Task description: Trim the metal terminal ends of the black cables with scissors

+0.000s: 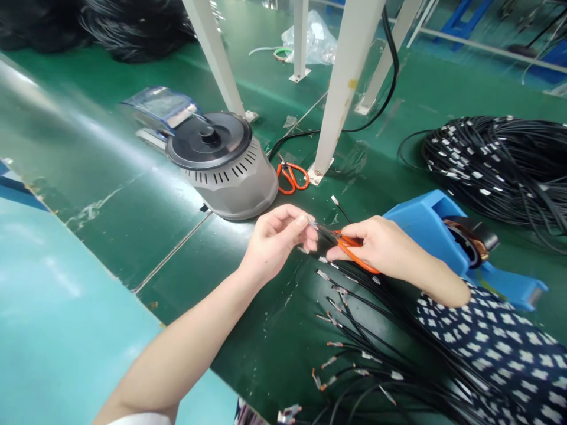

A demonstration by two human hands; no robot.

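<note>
My left hand is closed in a pinch at the centre, thumb and fingertips on what looks like a thin cable end with a small pale tip. From the right, my right hand grips orange-handled scissors. Their blades point left and reach close to my left fingertips, which partly hide the tips. Below both hands lies a fan of black cables, their ends carrying small clear connectors and white labels. One separate cable end pokes out just above the scissors.
A grey round tape dispenser stands behind my left hand, with a second pair of orange scissors beside it. A blue tape holder and a coiled cable bundle are at right. White legs rise from the green tabletop.
</note>
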